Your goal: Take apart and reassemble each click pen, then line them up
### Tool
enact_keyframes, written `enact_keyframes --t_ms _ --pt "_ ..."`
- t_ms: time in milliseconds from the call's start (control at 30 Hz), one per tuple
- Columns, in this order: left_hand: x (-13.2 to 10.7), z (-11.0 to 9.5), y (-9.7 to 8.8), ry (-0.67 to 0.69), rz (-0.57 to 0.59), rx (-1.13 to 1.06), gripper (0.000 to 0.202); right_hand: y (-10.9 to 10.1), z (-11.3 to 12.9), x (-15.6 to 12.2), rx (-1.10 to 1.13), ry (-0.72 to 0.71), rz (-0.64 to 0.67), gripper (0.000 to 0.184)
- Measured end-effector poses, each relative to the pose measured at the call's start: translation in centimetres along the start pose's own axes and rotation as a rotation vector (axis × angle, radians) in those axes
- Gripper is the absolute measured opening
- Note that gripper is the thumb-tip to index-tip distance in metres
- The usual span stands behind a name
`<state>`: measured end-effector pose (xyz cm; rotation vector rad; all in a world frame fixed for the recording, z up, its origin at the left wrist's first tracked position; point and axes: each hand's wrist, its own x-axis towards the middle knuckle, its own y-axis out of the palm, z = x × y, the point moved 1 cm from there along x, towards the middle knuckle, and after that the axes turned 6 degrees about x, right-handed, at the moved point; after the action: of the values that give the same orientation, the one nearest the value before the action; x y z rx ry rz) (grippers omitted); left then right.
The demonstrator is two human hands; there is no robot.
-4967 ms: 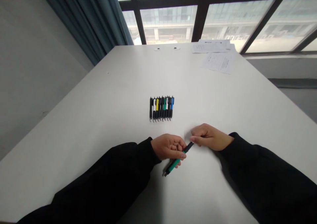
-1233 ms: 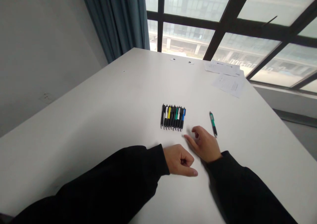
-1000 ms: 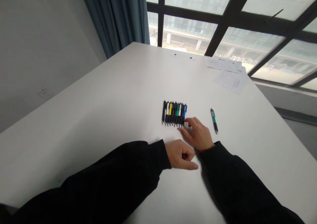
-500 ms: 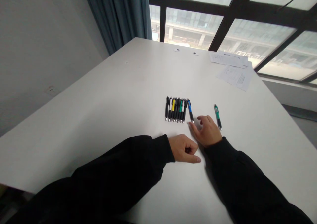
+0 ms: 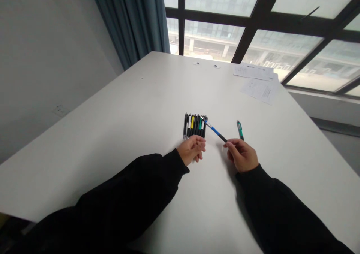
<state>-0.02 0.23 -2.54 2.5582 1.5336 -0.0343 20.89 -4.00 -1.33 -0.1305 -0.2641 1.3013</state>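
My right hand (image 5: pixel 242 155) pinches the black-grip end of a blue pen (image 5: pixel 215 130). The pen slants up to the left, its far end over the right side of a row of pens (image 5: pixel 192 123). Black, white, yellow and green barrels lie side by side in that row. Just in front of the row is my left hand (image 5: pixel 192 148), its fingers curled in with no object visible in them. It hides the lower ends of several pens. Behind my right hand lies a separate green pen (image 5: pixel 240 129), its lower end covered by the hand.
The white table (image 5: pixel 135 119) carries sheets of paper (image 5: pixel 257 82) at its far right. Two small white discs (image 5: pixel 216 66) with dark centres sit near the back edge. A blue curtain (image 5: pixel 135 25) and a window (image 5: pixel 219 36) stand behind, with a wall at left.
My right hand has picked up the blue pen from the table and tilted it toward the row. My left hand has moved left and forward to the row's near ends. The view has shifted slightly.
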Motion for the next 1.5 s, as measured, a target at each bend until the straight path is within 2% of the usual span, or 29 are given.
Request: enact_keyframes --t_ms 100,200,267,633,867,1100,1500 --pt "0.0 -0.2 -2.3 0.062 -0.121 -0.034 0.055 -0.4 -0.2 -1.1 0.09 0.005 0.031 0.028" --pt "-0.1 -0.5 -4.0 0.055 -0.134 -0.002 0.049 -0.6 -0.5 -1.4 0.096 -0.001 0.074 0.025" --pt "-0.2 -0.7 -4.3 0.03 -0.099 0.034 0.042 -0.6 -0.6 -1.4 0.105 0.004 0.099 0.024" --pt "-0.2 -0.9 -4.1 0.014 -0.114 0.055 0.03 -1.1 -0.8 -0.7 0.198 0.105 0.058 0.029" --pt "-0.2 -0.9 -4.1 0.042 -0.162 0.098 0.027 -1.0 -0.6 -0.8 0.151 0.115 0.037 0.029" --pt "-0.1 -0.4 -4.2 0.068 -0.197 0.121 0.028 -1.1 -1.1 -0.6 0.137 0.125 0.091 0.03" --pt "-0.3 -0.4 -4.1 0.008 -0.18 0.172 0.033 -1.4 -1.5 -0.6 0.177 0.159 0.125 0.034"
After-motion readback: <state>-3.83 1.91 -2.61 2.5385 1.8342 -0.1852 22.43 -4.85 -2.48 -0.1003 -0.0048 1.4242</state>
